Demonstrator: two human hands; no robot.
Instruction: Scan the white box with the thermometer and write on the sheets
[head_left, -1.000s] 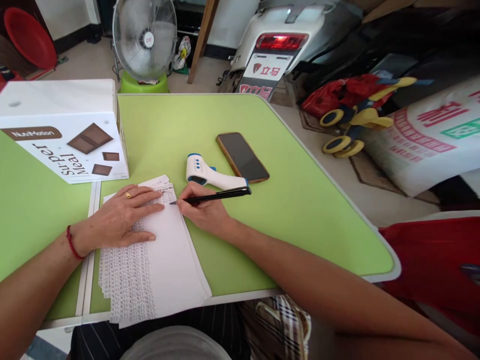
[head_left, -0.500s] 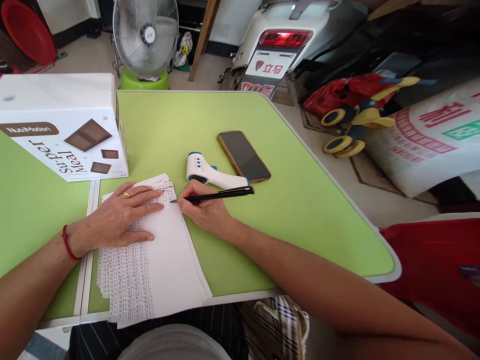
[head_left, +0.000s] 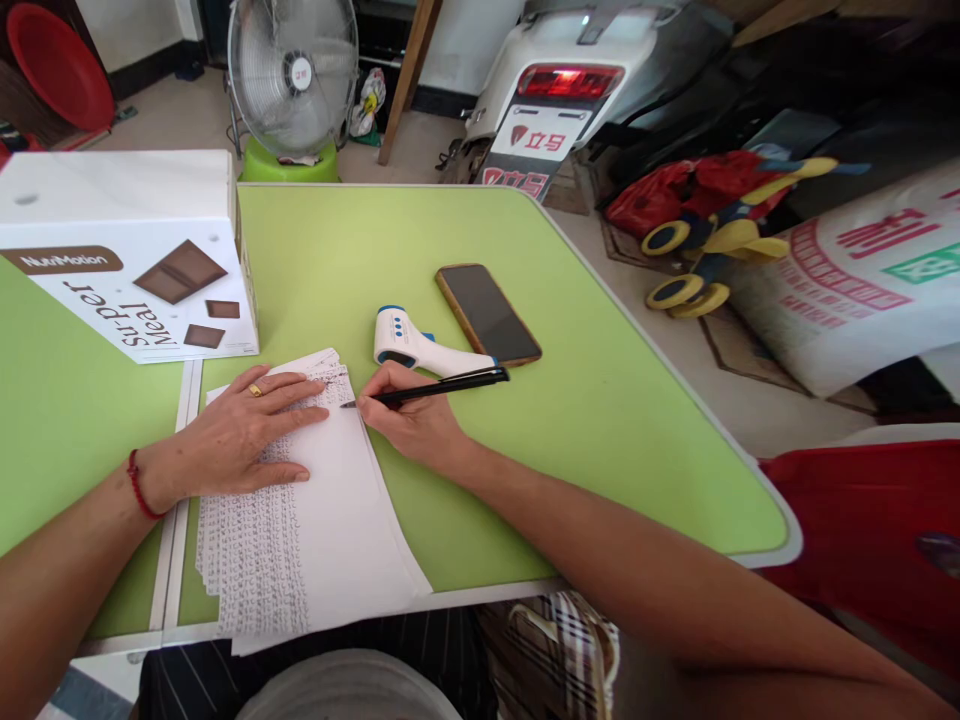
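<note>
Green counter (head_left: 637, 440) fills the middle of the view, with a white sheet of paper (head_left: 337, 530) lying at its near edge and slightly overhanging it. The right hand (head_left: 409, 420) has its grip closed around a black pen (head_left: 427, 388); the fingers pinch the barrel close to the tip, and the rest of the pen sticks out to the right, past the knuckles. The tip touches the paper near its far edge. The left hand (head_left: 232, 435) lies flat and open on the paper's left half, grip apart, pressing the sheet down and covering part of the dense rows of writing, which are too small to read. Just beyond the right hand lies a white and blue thermometer gun (head_left: 420, 348), its handle partly hidden behind the pen and fingers. A dark phone (head_left: 487, 314) rests beside it, toward the far right edge. A white box (head_left: 127, 260) stands at the far left, cut off by the frame.
</note>
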